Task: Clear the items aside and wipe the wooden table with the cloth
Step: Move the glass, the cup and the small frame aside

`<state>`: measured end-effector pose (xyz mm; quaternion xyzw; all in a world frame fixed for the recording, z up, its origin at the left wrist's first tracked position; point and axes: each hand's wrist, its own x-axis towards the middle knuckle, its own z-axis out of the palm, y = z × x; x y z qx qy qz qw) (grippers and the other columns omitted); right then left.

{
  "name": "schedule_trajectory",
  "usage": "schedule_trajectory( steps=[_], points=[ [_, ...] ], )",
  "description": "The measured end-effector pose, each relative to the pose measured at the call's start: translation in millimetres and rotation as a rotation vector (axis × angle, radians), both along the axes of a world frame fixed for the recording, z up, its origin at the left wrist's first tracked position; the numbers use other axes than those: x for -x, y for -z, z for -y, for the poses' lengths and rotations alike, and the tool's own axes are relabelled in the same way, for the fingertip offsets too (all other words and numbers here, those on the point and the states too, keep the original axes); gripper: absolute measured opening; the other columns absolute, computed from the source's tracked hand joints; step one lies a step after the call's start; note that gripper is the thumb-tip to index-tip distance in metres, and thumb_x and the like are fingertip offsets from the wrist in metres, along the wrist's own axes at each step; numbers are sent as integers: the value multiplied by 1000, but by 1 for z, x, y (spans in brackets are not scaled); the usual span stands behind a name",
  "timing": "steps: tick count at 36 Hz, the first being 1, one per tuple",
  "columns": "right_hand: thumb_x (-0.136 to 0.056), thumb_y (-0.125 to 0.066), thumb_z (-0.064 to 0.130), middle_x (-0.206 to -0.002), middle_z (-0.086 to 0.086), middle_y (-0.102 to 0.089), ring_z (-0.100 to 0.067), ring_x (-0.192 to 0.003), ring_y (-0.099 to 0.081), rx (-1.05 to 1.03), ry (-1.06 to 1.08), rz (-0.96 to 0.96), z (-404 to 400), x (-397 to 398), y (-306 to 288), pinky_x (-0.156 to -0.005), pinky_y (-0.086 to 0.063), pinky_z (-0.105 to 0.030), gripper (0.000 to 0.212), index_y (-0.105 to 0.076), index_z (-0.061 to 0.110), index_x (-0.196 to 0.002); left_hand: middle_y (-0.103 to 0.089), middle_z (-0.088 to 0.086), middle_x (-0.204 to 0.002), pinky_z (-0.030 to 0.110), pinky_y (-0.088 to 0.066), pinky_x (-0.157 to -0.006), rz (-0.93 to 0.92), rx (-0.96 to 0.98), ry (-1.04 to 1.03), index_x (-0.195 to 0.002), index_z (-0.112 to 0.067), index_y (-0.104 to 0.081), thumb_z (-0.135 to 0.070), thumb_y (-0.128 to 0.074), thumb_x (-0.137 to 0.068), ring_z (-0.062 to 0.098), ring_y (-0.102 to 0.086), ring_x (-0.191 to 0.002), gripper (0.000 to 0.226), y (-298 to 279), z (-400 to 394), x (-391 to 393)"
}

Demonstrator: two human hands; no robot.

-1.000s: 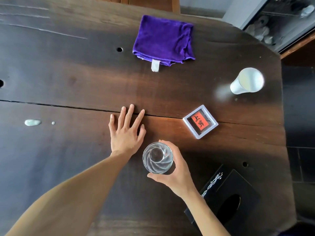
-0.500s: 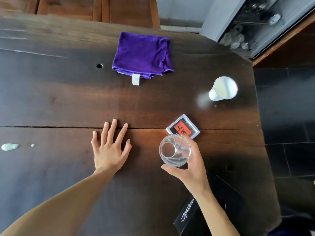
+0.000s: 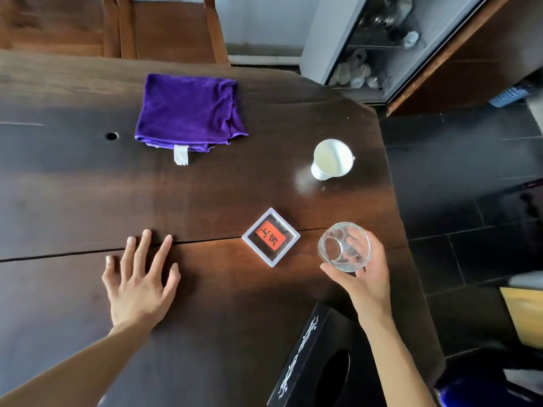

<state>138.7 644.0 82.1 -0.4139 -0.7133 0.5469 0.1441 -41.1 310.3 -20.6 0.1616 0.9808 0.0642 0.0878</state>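
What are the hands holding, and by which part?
The right hand grips the clear glass around its side wall. The left hand holds nothing; it lies flat on the wooden table.

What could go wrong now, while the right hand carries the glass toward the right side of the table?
1. The right hand grips the clear drinking glass close to the right edge of the dark wooden table; set down too far out, it may fall to the tiled floor.
2. The white-framed square box with a red label lies just beside the glass and could be knocked.
3. The white cup also stands near that edge, so wiping there may tip it.
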Motion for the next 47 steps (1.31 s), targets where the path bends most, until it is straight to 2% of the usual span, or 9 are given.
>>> schedule_trajectory(
  steps=[4,9,19,23,31,35,39,44,47],
  points=[
    [-63,-95,7,-131,16,-60,-2,-123,-56,-15,36,31,-12,-13,5,-103,-54,-38,88,-52,30,-136,-27,0,-168,50,-2,-123,6,8,-2,-155,-42,-36,-55,-32,-95,23,-14,-157,62,0,-1,0],
    [-64,-95,8,-127,26,-59,3,-122,-55,4,50,48,-17,-24,11,-100,-54,-26,88,-52,33,-136,-27,1,-167,46,3,-124,12,6,-12,-155,-41,-38,-54,-32,-94,24,-13,-157,62,-3,-2,-1],
    [-64,-95,8,-122,32,-59,8,-121,-54,27,65,50,-16,-30,21,-89,-52,-10,88,-50,34,-136,-29,3,-166,45,2,-123,9,6,-9,-154,-39,-41,-54,-32,-94,26,-17,-156,63,-3,-4,-1],
    [-66,-94,10,-130,25,-56,11,-120,-52,29,73,52,-15,-31,24,-88,-51,-8,89,-48,33,-139,-28,2,-167,42,6,-123,17,9,-15,-154,-40,-40,-54,-32,-94,25,-16,-156,62,-6,-5,0],
    [-68,-92,10,-120,37,-59,9,-121,-53,51,40,49,-29,-32,25,-87,-51,-8,84,-50,36,-136,-28,1,-167,39,9,-121,25,14,-17,-153,-40,-40,-54,-33,-93,25,-16,-156,62,-6,-5,0],
    [-68,-92,9,-122,33,-60,7,-122,-54,67,23,42,-34,-31,26,-90,-51,-10,84,-50,35,-136,-29,2,-167,39,9,-121,23,11,-14,-153,-40,-41,-54,-33,-93,26,-18,-155,62,-6,-5,0],
    [-68,-92,10,-134,19,-57,6,-123,-53,77,26,34,-33,-28,28,-92,-52,-12,87,-48,32,-140,-28,2,-167,43,3,-123,26,13,-15,-154,-40,-40,-55,-32,-93,25,-17,-155,63,-5,-4,-1],
    [-59,-92,30,-134,20,-55,8,-122,-52,72,34,45,-26,-25,31,-89,-52,-11,92,-46,35,-139,-30,3,-166,52,-7,-123,5,-4,-15,-152,-40,-42,-54,-33,-93,26,-20,-155,62,-3,-4,-1],
    [-57,-90,33,-132,21,-54,9,-120,-52,61,25,59,-25,-24,30,-85,-51,-8,91,-47,35,-137,-30,3,-166,53,-8,-122,-4,-2,-10,-153,-40,-42,-54,-33,-93,26,-19,-155,62,-2,-4,-1]
  ],
)
